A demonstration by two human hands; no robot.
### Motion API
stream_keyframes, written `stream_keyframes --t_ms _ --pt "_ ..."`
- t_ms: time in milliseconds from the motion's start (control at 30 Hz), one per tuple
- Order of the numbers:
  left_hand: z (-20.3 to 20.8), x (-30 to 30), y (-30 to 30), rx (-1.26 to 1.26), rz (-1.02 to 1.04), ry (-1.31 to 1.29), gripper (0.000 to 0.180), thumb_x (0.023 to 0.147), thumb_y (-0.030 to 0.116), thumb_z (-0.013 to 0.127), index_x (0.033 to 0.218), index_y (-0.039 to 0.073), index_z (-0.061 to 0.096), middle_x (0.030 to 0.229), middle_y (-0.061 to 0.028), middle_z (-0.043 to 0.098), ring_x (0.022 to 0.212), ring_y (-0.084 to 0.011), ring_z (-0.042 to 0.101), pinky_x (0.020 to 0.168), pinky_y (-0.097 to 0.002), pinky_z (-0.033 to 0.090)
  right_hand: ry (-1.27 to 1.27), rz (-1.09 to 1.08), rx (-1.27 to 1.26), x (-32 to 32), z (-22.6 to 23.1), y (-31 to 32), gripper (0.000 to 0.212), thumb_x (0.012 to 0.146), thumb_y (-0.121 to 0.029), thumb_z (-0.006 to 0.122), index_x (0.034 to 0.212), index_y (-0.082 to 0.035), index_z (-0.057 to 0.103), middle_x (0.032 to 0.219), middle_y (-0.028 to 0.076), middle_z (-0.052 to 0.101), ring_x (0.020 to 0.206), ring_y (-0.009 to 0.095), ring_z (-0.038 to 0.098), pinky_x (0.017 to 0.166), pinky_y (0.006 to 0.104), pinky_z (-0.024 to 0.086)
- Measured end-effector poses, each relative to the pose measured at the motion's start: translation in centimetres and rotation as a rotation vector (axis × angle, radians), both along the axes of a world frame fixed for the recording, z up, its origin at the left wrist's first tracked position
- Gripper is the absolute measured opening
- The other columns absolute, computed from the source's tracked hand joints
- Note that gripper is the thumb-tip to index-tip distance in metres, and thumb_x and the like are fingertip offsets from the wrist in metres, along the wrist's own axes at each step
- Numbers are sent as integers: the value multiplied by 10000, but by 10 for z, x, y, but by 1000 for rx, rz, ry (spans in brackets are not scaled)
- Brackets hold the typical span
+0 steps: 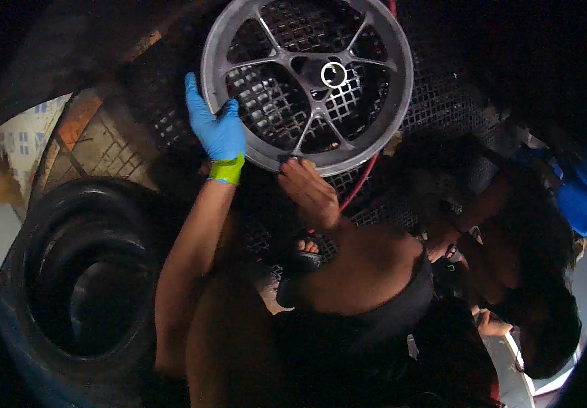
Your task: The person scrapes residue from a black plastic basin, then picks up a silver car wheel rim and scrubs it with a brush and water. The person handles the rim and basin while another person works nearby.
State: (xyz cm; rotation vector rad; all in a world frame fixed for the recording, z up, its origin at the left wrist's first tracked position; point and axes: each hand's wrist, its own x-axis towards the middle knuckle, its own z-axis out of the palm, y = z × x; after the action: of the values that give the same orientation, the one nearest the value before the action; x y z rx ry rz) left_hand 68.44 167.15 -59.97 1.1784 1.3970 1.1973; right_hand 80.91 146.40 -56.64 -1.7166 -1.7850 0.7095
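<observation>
A grey spoked wheel rim (pixel 318 109), bare of any tyre, is at the upper middle, with a pale ring at its hub. My left hand (pixel 218 132), in a blue glove with a yellow-green band at the wrist, grips the rim's left edge. Its thumb lies against the face of the rim and its fingers run along the outside. At the rim's lower edge is my bare right hand (pixel 310 194), its fingers bent and pressed together. A small dark thing shows at those fingertips; its kind cannot be made out.
Black grid matting (pixel 266 102) lies under the wheel. Black tyres (pixel 35 231) lie at the left beside tiled floor (pixel 109 149). A red hose (pixel 361 182) passes below the rim. At the right crouches another person (pixel 538 272), near a blue object (pixel 574 204).
</observation>
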Motion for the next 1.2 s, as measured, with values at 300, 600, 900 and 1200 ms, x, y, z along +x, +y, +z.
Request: stream_keyframes --t_ms 300,600,900,1200 --pt "0 -9 -17 -28 -10 -3 859 755 -192 606 1532 9 300 1517 -138 423 1353 -217 441 1141 -336 321 -285 192 58 71 22 2 465 774 2 608 1238 -15 631 1146 152 696 1185 307 636 1066 439 475" --pt "2 -10 109 217 -510 299 831 868 93 700 1550 32 229 1515 -237 414 1356 -329 471 1116 -389 377 -368 261 -66 79 29 3 494 757 -44 620 1250 -64 610 1272 136 648 1207 302 616 1063 450 470" --pt "15 3 -14 -95 -174 281 929 888 187 732 1557 -34 126 1616 -210 217 1481 -288 254 1199 -370 219 -371 71 19 48 14 -4 491 769 -41 613 1256 -95 592 1318 140 609 1238 310 579 1086 529 416" --pt "3 19 -1 -1 -126 219 827 900 1 654 1558 -27 154 1610 -190 247 1454 -257 295 1188 -334 216 -565 -12 92 60 -24 -34 466 861 -44 556 1327 -54 550 1386 120 577 1307 266 544 1128 527 378"
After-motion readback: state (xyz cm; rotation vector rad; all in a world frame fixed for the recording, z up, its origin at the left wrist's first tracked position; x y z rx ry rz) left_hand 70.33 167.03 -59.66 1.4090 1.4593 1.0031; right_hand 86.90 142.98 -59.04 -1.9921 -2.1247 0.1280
